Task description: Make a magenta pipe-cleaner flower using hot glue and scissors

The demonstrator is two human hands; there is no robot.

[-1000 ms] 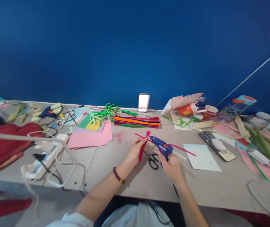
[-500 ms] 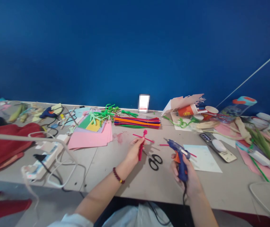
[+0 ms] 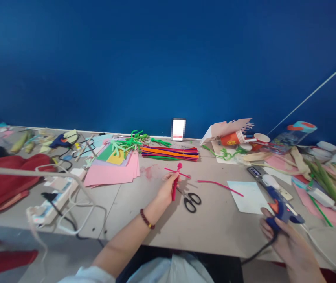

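Observation:
Pinched in my left hand (image 3: 168,188) is a bundle of pink pipe cleaners (image 3: 174,189), upright, with a small knotted top above my fingers. Another pink pipe cleaner lies crosswise just behind it. Black-handled scissors (image 3: 191,201) rest on the table beside my left hand, their blades partly hidden by it. Out to the right, my right hand (image 3: 285,236) grips a blue hot glue gun (image 3: 285,210) by its handle, nozzle pointing away from me. A loose pink pipe cleaner (image 3: 219,184) lies between the hands, its end over a pale sheet of paper (image 3: 246,198).
A banded bundle of coloured pipe cleaners (image 3: 170,153) lies at the back centre. Pink paper sheets (image 3: 111,176) and a white power strip (image 3: 56,200) are on the left. A phone (image 3: 284,192), paper cups (image 3: 232,138) and corn husks (image 3: 321,177) crowd the right.
My right hand has carried the glue gun to the right, from beside the scissors to near the phone, uncovering the loose pipe cleaner. My left hand stays in place with its bundle.

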